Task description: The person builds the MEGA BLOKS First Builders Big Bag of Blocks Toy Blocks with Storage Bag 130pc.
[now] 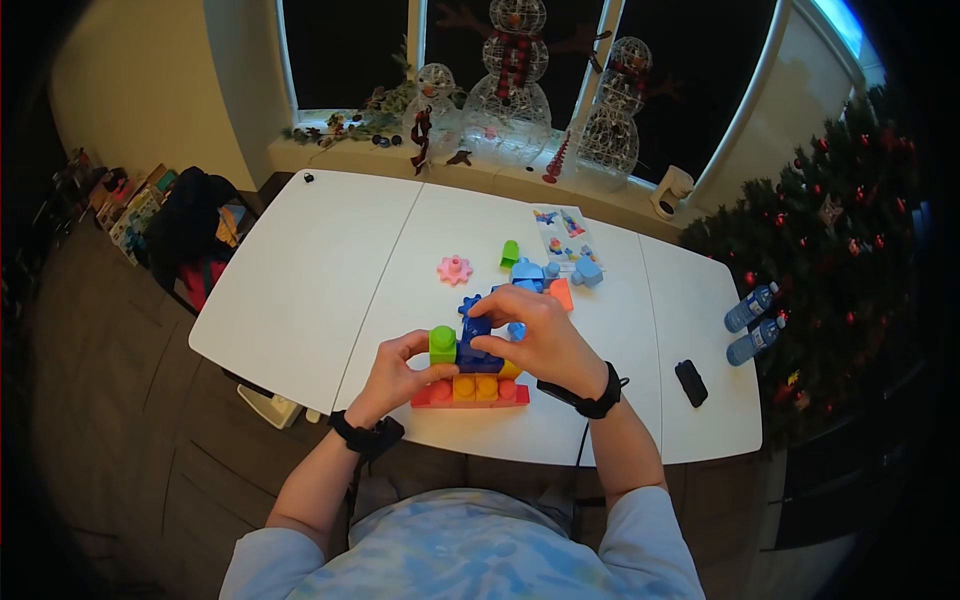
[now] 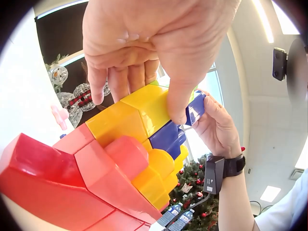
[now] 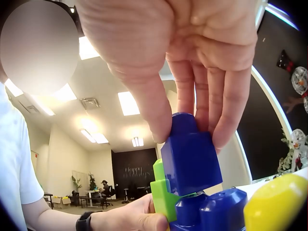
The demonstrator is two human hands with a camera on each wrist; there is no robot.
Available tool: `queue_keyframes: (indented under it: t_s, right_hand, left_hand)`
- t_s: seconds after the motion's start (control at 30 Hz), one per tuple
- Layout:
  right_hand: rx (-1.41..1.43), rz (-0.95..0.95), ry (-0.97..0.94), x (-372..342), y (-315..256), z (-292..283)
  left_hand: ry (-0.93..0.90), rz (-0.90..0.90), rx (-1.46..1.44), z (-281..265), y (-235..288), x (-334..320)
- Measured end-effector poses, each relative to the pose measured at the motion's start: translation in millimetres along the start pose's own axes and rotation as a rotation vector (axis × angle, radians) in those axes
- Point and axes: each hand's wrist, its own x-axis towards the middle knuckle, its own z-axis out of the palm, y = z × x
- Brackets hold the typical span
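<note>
Building block of dark blue, pinched by the right hand, may jam, I fear, if pressed tilted onto the toy-block stack the left hand grips.

Windows: showing dark panes beyond the desk.
Sill: three wire snowmen standing in a row, greenery lying around the left one, red cone ornament sitting between middle and right ones, white object standing at right end.
Christmas tree: standing right of desk, red baubles hanging on it.
Bottles: two, standing side by side at desk's right edge.
Black object: lying near bottles, too dark to identify.
Dark garment: bunching up left of desk.
Far room, right wrist view: person sitting, ceiling lights glowing, white lettering showing on dark wall.
</note>
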Motion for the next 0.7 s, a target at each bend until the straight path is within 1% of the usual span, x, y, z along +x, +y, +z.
queue_keyframes:
  t_s: [0.17,0.37,0.5,0.57,0.63,0.67,0.7]
  right_hand:
    - [-0.004,0.030,-0.074,-2.4,6.5,11.6]
    - [0.003,-0.004,-0.037,-6.6,9.3,14.8]
    - [0.035,0.033,-0.035,-7.1,12.4,13.1]
    - [-0.025,0.021,-0.107,-3.9,9.0,4.4]
    - [0.026,-0.044,0.005,1.4,20.6,-8.9]
    - [0.129,0.011,0.069,5.1,21.2,-19.2]
    - [0.095,0.022,0.163,7.3,34.1,-28.5]
  left_hand:
    - [-0.003,-0.010,-0.006,-0.4,-2.9,1.3]
    - [-0.011,-0.020,-0.029,0.0,0.2,1.2]
    - [-0.031,-0.004,0.000,1.2,3.8,2.4]
    - [-0.001,0.027,-0.029,6.4,12.0,0.9]
    - [-0.002,0.020,-0.025,10.2,13.8,0.4]
    - [0.000,0.010,-0.024,11.0,13.4,-0.1]
    - [0.002,0.011,-0.023,11.0,10.7,-0.2]
